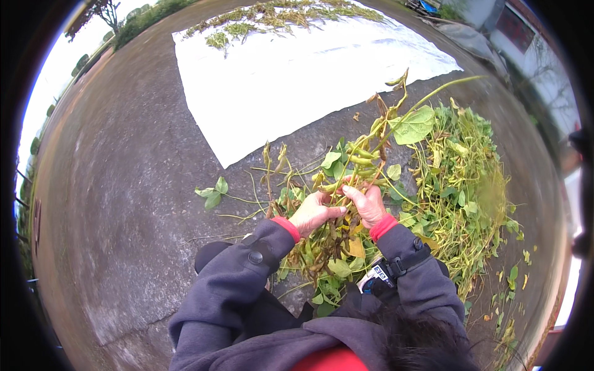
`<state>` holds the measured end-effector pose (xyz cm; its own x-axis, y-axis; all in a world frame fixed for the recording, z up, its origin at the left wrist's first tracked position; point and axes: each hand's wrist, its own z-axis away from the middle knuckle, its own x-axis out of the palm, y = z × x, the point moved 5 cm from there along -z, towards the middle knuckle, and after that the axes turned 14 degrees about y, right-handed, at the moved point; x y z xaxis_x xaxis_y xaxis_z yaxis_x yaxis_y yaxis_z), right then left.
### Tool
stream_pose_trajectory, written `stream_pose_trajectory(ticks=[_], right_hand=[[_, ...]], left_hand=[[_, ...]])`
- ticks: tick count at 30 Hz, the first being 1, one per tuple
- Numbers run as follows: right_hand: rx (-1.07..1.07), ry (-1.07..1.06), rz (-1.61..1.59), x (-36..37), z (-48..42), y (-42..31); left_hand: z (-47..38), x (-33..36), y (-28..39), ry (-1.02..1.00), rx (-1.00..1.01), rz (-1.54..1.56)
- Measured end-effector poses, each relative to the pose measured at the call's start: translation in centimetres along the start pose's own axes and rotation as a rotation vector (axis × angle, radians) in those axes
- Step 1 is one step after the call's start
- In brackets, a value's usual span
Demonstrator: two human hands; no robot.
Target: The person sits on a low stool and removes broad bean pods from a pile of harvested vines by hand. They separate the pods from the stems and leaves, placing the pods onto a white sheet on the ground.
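Observation:
Both hands meet in front of me on a bean plant with plump green pods (361,155), its stems and one broad leaf rising up and to the right. My left hand (315,213) pinches the plant from the left, thumb pointing right. My right hand (367,204) grips its stems close beside, with the fingertips partly hidden by pods. Brown, dry pods (335,243) hang just beneath the hands. Under them, green and yellowing leaves (340,267) and more stems lie on the ground.
A large heap of bean plants (457,199) lies to the right. Ahead is a white sheet (278,79) on the concrete ground (134,185), with pulled plants (287,16) spread along its far side. A trefoil leaf (213,194) lies at the left. Loose leaves are scattered at the lower right.

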<state>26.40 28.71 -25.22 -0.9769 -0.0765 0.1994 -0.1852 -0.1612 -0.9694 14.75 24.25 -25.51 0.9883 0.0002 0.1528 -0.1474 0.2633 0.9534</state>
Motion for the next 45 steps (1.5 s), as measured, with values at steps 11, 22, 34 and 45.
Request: stream_pose_trajectory(ticks=[11, 22, 34, 45], right_hand=[[0.044, 0.07, 0.025, -1.1, -0.2, 0.1], [0.044, 0.041, -0.037, -1.8, 0.4, -0.5], [0.0, 0.011, 0.004, -1.7, 0.7, -0.6], [-0.052, 0.071, -0.021, -3.3, -0.2, -0.1]], left_hand=[[-0.8, -1.1, -1.1, 0.129, -0.06, -0.017], [-0.4, -1.3, -1.5, 0.129, -0.182, -0.068], [-0.3, -2.0, -3.1, 0.195, -0.507, 0.05], [0.1, -2.0, 1.1, 0.102, -0.184, -0.028]])
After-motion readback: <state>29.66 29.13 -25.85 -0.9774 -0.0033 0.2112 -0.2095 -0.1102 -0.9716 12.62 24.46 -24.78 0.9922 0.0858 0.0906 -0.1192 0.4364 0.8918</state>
